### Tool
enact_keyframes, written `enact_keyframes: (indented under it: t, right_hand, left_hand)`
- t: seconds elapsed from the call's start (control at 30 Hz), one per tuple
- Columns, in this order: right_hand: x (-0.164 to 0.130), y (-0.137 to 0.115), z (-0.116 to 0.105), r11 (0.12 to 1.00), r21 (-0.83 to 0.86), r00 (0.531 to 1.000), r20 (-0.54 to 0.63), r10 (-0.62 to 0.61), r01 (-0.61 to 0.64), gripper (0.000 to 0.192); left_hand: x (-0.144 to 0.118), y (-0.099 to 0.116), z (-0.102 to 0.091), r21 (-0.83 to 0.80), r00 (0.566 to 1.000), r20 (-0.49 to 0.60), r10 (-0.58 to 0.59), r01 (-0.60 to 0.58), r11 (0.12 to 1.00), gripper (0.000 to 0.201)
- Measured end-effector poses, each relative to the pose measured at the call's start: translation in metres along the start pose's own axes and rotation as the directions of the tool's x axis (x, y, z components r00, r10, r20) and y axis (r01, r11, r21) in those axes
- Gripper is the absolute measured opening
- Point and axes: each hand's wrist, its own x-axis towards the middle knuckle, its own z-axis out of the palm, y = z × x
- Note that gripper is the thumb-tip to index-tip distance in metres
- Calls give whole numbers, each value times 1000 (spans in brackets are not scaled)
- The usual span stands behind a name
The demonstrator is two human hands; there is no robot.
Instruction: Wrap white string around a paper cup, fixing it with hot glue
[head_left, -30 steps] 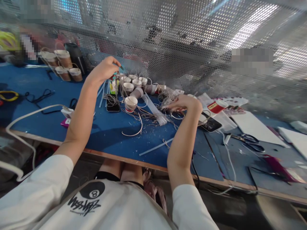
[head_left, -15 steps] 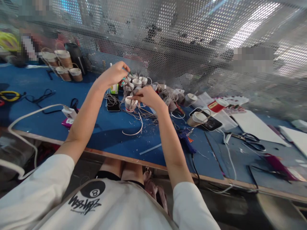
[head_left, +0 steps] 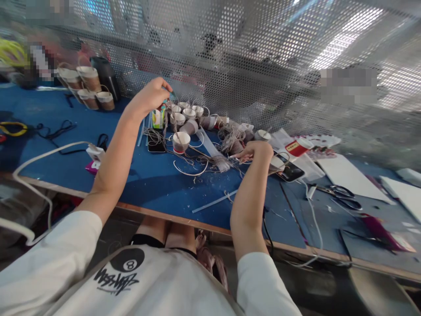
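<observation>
Twine point(head_left: 167, 115), thin and fibrous, is running down from the left hand point(head_left: 149, 96), whose fingertips are pinching it above a round paper cup point(head_left: 180, 141). Right hand point(head_left: 256, 151) is pinching frayed strands point(head_left: 230, 139) beside its fingers.

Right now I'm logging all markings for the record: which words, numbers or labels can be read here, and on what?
"8": on the black ball printed on the white shirt.
Scrawled black lettering under the ball: not legible.
Red cup label: too small to read.
Green carton print: blurred.
</observation>
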Motion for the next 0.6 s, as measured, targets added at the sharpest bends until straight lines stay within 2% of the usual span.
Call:
enact_keyframes:
  t: [0.07, 0.1, 0.17, 0.2, 0.27, 0.3, 0.37, 0.43, 0.5, 0.6]
  right_hand:
    - [-5, -13, -5, 995, -39, 989, 117, 93, -89, 63]
    - [-6, -24, -6, 989, -64, 982, 124, 140, -133, 63]
    - [-7, -53, -4, 978, -69, 980, 0, 200, -199, 58]
    - [-6, -69, 0, 981, -53, 980, -87, 180, -185, 53]
    - [0, -99, 13, 999, -39, 952, -305, -4, -8, 57]
    - [4, -111, 21, 996, -29, 940, -328, -89, 84, 63]
    - [16, -128, 39, 965, 7, 926, -285, -248, 261, 71]
    - [27, -136, 55, 934, 54, 918, -213, -335, 353, 72]
    - [35, -139, 66, 903, 134, 909, -151, -388, 408, 67]
    - [41, -141, 75, 837, 277, 880, -97, -465, 472, 48]
  left_hand:
    - [-1, 4, 3, -3, 1000, 13, -18, 19, 1000, 19]
    - [-1, 5, 4, -6, 999, 23, -25, 26, 1000, 20]
    - [-2, 6, 8, -21, 999, 47, -21, 22, 1000, 20]
    - [-2, 6, 9, -40, 998, 64, -9, 12, 999, 20]
    - [-3, 7, 12, -93, 995, 91, 26, -17, 995, 22]
    - [-4, 8, 14, -127, 994, 102, 45, -32, 991, 23]
    - [-8, 13, 16, -193, 992, 112, 65, -43, 980, 24]
    - [-15, 20, 16, -269, 993, 104, 62, -32, 963, 24]
    - [-24, 28, 15, -368, 994, 89, 66, -29, 929, 24]
    - [-34, 35, 13, -538, 985, 103, 135, -59, 841, 18]
